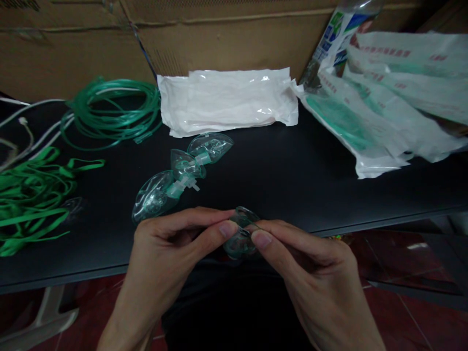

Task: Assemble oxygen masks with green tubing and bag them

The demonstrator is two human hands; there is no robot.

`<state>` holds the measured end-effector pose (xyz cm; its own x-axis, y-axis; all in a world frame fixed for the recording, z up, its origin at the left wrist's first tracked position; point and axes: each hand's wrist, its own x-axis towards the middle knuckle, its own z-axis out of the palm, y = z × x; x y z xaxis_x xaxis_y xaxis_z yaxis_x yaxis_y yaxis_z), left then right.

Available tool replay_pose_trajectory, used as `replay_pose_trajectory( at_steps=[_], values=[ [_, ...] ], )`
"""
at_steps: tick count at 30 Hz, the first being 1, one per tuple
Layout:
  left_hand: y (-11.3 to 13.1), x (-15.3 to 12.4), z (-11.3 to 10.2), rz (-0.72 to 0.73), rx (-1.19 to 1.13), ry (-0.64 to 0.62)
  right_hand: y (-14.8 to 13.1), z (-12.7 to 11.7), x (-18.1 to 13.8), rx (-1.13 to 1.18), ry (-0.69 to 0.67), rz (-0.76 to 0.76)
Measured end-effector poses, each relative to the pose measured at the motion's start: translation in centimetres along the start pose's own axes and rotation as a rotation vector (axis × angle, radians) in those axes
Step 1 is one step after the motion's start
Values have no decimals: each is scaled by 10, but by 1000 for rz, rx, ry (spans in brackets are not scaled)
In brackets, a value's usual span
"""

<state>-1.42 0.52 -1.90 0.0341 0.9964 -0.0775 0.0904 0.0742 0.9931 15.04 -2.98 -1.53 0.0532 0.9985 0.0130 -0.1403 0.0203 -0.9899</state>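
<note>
Both hands pinch a clear green-tinted oxygen mask just over the table's front edge. My left hand grips its left side between thumb and forefinger. On the opposite side, my right hand has thumb and forefinger closed on it, around a small shiny piece that is too small to make out. Beyond the left hand lie several more clear masks, one nearest and another farther back, with pale connectors between them. Parts of the held mask are hidden behind the fingers.
Green tubing lies coiled at the back left, behind a heap of green elastic straps. White packets lie against a cardboard box. More printed packets and a plastic bottle are at the right. The black table ends near my body.
</note>
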Motion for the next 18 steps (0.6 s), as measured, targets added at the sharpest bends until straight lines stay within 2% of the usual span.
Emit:
replay_pose_trajectory(
  at_steps=[6,11,18],
  values=[
    [1,-3,2,28,101,66,-3,0,2,-114,32,-47],
    [2,-6,7,76,68,133,-1,1,-1,-170,80,-46],
    [-1,-6,8,105,-31,95,2,2,0,-175,129,-20]
  ],
)
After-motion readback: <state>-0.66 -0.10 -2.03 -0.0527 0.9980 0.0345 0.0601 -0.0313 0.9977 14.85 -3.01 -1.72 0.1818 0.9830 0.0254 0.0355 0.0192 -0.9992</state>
